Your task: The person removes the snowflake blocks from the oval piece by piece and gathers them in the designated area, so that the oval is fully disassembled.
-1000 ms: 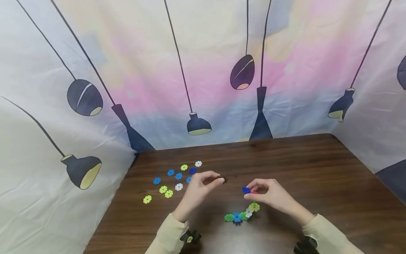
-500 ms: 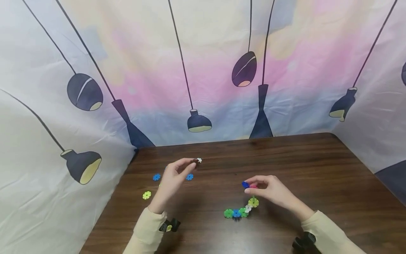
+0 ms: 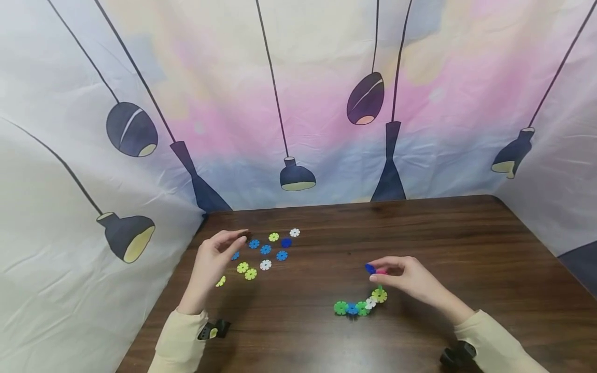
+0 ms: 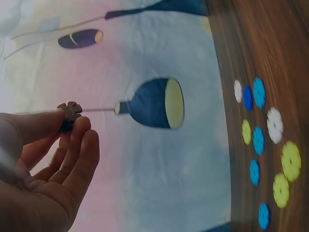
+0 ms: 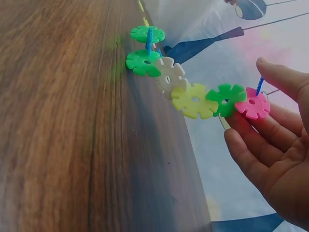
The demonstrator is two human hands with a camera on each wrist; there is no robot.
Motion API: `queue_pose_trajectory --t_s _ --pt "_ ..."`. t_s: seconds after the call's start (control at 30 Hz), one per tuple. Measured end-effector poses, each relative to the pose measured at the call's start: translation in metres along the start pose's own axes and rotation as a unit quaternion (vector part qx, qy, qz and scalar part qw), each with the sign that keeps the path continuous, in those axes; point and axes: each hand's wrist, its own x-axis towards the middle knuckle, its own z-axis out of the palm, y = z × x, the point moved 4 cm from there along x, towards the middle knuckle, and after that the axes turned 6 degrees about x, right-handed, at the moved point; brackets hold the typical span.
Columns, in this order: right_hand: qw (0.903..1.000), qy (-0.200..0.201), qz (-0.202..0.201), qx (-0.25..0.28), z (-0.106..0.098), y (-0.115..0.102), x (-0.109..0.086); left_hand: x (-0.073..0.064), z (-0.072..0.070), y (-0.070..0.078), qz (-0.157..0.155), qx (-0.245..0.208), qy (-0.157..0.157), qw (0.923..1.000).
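My left hand pinches a brown snowflake disc between thumb and fingers, raised above the table at the left side of the loose discs. My right hand holds one end of a chain of slotted snowflake discs. At that end are a pink disc and a dark blue disc, seen edge-on in the right wrist view. From there the chain curves down through a green disc, a yellow disc, a white disc and further green and blue ones.
On the left of the brown wooden table lie several loose discs: yellow ones, light blue ones, white ones and a dark blue one. A cloth printed with lamps hangs behind the table.
My left hand has moved left across the loose discs, still pinching the brown disc. Discs it covered now show again. The right hand keeps its hold on the chain, nearly still.
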Motion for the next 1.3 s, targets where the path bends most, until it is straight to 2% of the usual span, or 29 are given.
queue_pose_trajectory --t_s 0.13,0.33,0.53,0.83,1.03,1.3 --pt "1.0 0.002 0.002 -0.004 -0.003 0.002 -0.002 -0.003 -0.004 -0.013 -0.019 0.024 -0.011 0.9995" --pt "0.9999 0.007 0.01 -0.01 -0.006 0.004 -0.005 -0.004 -0.002 -0.037 -0.039 0.084 -0.035 0.9951" --pt "0.9998 0.006 0.018 -0.007 -0.005 0.006 -0.006 -0.011 0.003 -0.06 -0.061 0.098 -0.108 0.9874" --pt "0.9999 0.006 0.013 -0.009 -0.005 0.006 -0.003 -0.023 0.024 -0.086 -0.118 0.09 -0.191 0.9702" --pt "0.9999 -0.002 0.01 -0.007 -0.004 0.005 0.0 -0.029 0.029 -0.091 -0.135 0.112 -0.207 0.9626" --pt "0.9999 -0.004 0.009 -0.005 -0.002 0.008 0.0 -0.03 0.033 -0.095 -0.114 0.171 -0.204 0.9572"
